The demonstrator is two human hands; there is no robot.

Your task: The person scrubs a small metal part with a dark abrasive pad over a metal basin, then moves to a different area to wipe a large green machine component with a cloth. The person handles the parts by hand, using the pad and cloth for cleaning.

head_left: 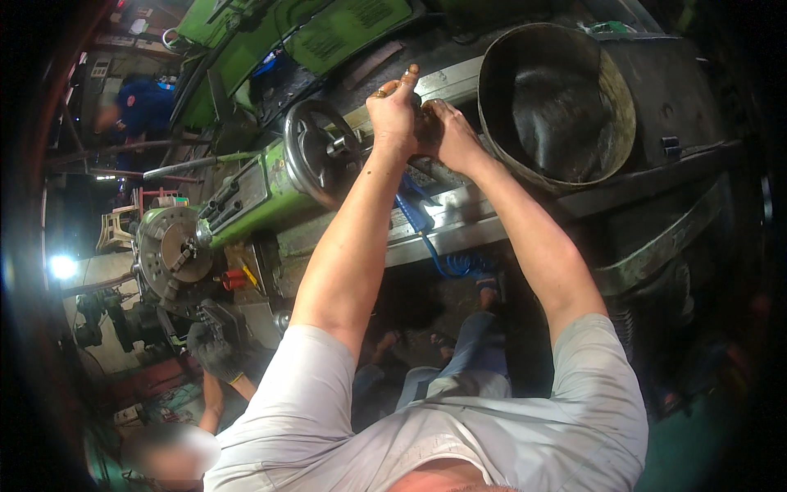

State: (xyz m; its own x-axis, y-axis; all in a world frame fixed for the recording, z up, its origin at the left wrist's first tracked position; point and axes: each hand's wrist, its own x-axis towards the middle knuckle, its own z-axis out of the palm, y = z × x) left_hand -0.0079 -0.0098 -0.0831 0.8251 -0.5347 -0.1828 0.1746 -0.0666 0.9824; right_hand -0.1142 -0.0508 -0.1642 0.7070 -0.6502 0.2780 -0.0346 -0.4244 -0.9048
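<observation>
My left hand [394, 119] is closed, its thumb sticking up and brown grime on its fingers. Close beside it, my right hand [450, 134] curls in from the right. Between the two palms sits a dark object [425, 125], mostly hidden, and its kind does not show. A steel handwheel [295, 160] stands just left of my left hand. To the right of my right hand is a large round metal tub [616, 123] with a dark, worn inside. Below my hands a blue air blow gun [412, 212] lies on the metal rails, its coiled blue hose [459, 264] hanging over the edge.
The green machine bed [283, 184] runs left to a round slotted chuck plate [170, 250]. Green panels [348, 37] rise at the back. At lower left a co-worker's gloved hand [215, 343] is near the machine. Another person in blue [144, 102] is at far left.
</observation>
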